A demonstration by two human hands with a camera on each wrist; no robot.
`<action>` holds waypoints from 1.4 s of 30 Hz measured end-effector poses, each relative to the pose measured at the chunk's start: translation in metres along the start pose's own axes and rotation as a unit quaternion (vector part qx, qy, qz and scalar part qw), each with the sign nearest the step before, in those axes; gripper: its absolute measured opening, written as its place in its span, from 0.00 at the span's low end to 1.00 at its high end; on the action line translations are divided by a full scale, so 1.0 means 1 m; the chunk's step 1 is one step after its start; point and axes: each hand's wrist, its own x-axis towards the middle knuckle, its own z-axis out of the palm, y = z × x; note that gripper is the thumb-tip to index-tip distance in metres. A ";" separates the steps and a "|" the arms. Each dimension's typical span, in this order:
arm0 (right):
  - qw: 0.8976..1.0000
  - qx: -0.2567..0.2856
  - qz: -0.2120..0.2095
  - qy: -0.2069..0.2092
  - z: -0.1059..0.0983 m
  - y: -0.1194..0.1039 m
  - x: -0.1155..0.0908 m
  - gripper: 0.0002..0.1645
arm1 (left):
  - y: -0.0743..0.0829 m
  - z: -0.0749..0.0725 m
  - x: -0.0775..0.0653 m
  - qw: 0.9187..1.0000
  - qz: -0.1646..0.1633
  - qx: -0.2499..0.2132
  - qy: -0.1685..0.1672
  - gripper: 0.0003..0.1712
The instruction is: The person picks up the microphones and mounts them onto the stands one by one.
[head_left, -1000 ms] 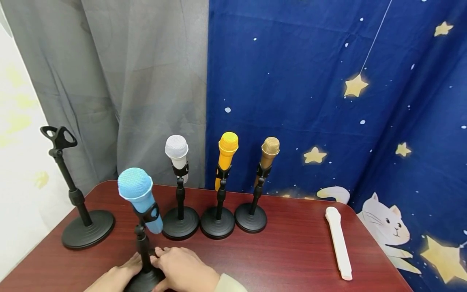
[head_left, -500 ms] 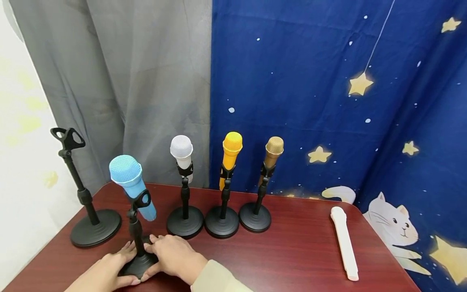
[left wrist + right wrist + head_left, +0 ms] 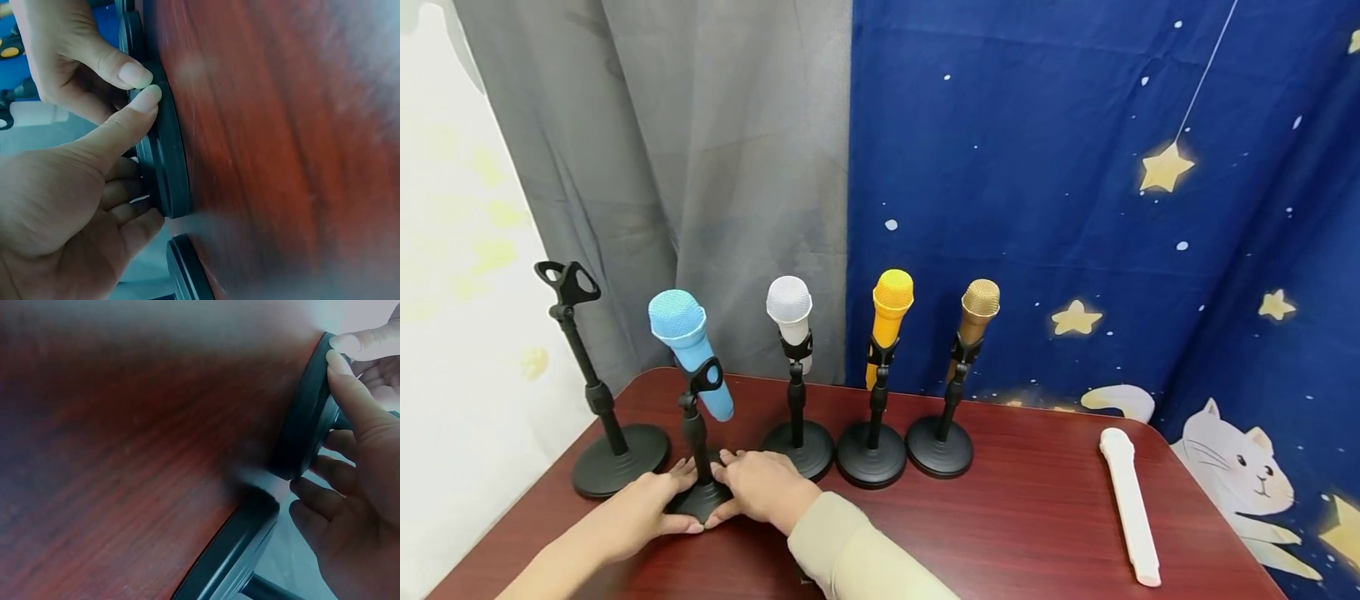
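Note:
A blue microphone [image 3: 703, 354] sits tilted in the clip of a black desk microphone stand [image 3: 698, 446]. My left hand [image 3: 643, 508] holds the left side of the stand's round base, and my right hand [image 3: 765, 486] holds the right side. From the left wrist view, the thumb of my left hand [image 3: 56, 194] lies on the base's rim [image 3: 167, 150], almost meeting the other thumb. Seen from the right wrist, fingers of my right hand [image 3: 375, 469] curl at the base's edge [image 3: 306, 419]. The base stands on or just over the table; the tiny gap cannot be judged.
Stands with a white microphone [image 3: 790, 304], a yellow microphone [image 3: 891, 304] and a gold microphone [image 3: 980, 308] line the back. At left stands a stand with a vacant clip [image 3: 568, 283]. A white microphone-shaped piece [image 3: 1130, 504] lies on the red-brown table [image 3: 1015, 517] at right.
Both hands have moved the stand with the blue microphone away from me and slightly left, closer to the back row. The head view has shifted a little. The other stands stay put.

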 end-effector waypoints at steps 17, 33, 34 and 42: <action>0.998 0.056 0.029 0.016 -0.001 0.027 0.022 0.46 | -0.012 -0.005 0.038 1.000 0.014 -0.025 -0.006 0.45; 0.989 0.138 -0.027 0.034 -0.025 0.033 -0.050 0.44 | -0.004 -0.009 0.016 0.997 -0.049 -0.013 0.060 0.41; 0.986 0.156 -0.039 0.037 -0.028 0.038 -0.063 0.43 | 0.000 -0.012 0.011 0.995 -0.053 -0.013 0.079 0.39; 0.952 0.285 -0.026 0.108 -0.033 0.088 -0.164 0.34 | 0.027 -0.030 -0.021 0.960 -0.018 0.000 0.278 0.21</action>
